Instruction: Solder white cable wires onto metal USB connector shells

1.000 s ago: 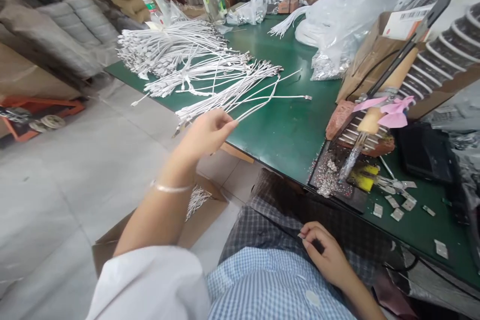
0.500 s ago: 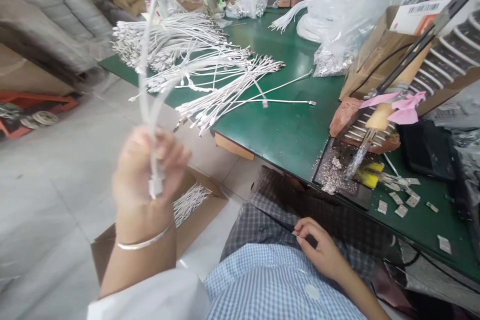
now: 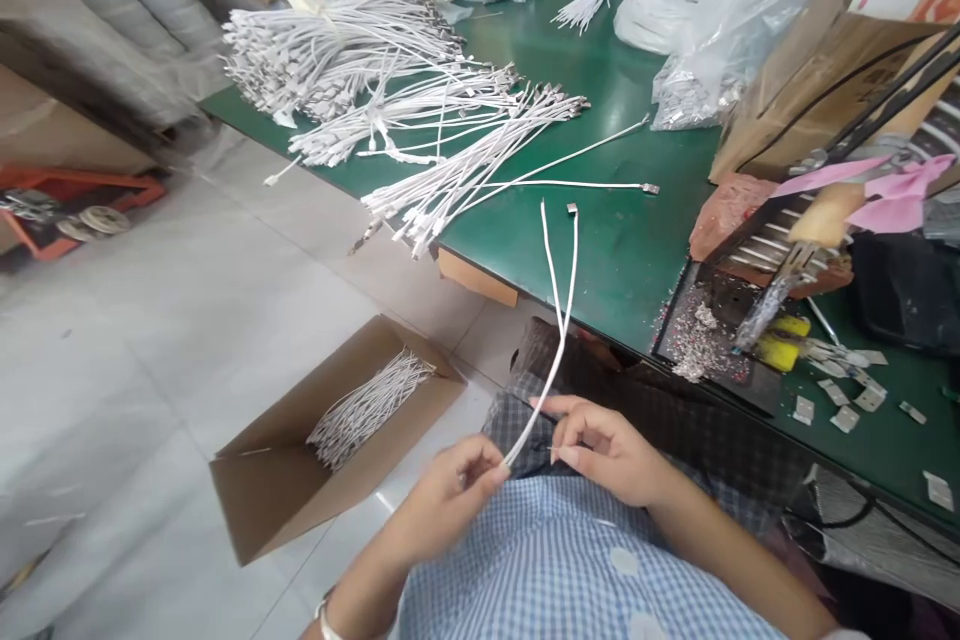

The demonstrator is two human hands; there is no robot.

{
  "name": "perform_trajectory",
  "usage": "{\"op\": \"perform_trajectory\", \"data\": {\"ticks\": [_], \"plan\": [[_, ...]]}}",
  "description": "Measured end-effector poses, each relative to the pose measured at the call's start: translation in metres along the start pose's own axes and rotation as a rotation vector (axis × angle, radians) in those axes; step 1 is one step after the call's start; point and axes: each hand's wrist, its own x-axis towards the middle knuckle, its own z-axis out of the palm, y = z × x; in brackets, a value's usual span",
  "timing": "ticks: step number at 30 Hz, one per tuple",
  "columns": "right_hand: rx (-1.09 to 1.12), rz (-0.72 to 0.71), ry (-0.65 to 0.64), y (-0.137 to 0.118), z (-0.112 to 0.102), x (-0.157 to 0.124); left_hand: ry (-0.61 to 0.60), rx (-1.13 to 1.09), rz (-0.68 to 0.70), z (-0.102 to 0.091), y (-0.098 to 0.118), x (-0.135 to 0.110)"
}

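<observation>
My left hand [image 3: 454,500] pinches a white cable [image 3: 556,365] near its lower end, above my lap. The cable rises as two strands that cross and spread apart. A small metal connector [image 3: 572,209] tips one strand; the other ends thin and without a visible plug. Close by on the right, my right hand [image 3: 611,450] has its thumb and fingers pinched together, with a tiny pale bit at the tips too small to name. Its index finger reaches toward the strands; whether it touches them I cannot tell.
Piles of white cables [image 3: 480,160] lie along the green table [image 3: 600,250]. An open cardboard box [image 3: 270,510] on the floor holds more cables. At right, a soldering iron [image 3: 780,290] leans on bricks beside solder crumbs, a yellow sponge [image 3: 784,345] and loose metal connectors [image 3: 844,418].
My left hand has come down and right from its raised place at left, bringing the cable over my lap beside my right hand. The view has shifted slightly, and the floor box shows more.
</observation>
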Motion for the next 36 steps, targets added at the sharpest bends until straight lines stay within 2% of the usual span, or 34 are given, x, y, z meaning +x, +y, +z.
{"op": "perform_trajectory", "data": {"ticks": [4,7,11,13,16,20,24,26,30,33,36], "plan": [[0.040,0.002,0.017,-0.005,0.007,0.021,-0.105,0.263,-0.019,0.003,-0.019,-0.001],[0.034,0.024,0.081,-0.001,0.012,0.025,-0.152,0.429,-0.027,-0.007,-0.031,0.002],[-0.056,0.014,0.096,0.005,0.021,0.016,-0.170,0.414,0.010,-0.025,-0.027,0.020],[-0.128,-0.013,0.088,0.006,0.025,0.009,-0.141,0.224,0.113,-0.023,-0.011,0.036],[-0.222,-0.054,0.071,0.006,0.028,-0.001,-0.042,-0.302,0.317,-0.001,0.022,0.065],[-0.308,-0.067,0.046,0.006,0.027,-0.014,-0.060,-0.735,0.305,0.039,0.066,0.093],[-0.373,-0.046,0.024,0.007,0.023,-0.028,-0.006,-0.925,0.324,0.059,0.084,0.095],[-0.389,-0.038,0.019,0.007,0.018,-0.035,-0.018,-0.900,0.342,0.062,0.084,0.090],[-0.421,-0.017,0.078,0.000,0.000,-0.051,-0.182,-0.752,0.354,0.064,0.081,0.078],[-0.440,-0.019,0.211,-0.015,-0.017,-0.069,-0.223,-0.559,0.420,0.065,0.084,0.072],[-0.426,-0.075,0.414,-0.035,-0.026,-0.088,-0.212,-0.292,0.554,0.068,0.088,0.071]]}}
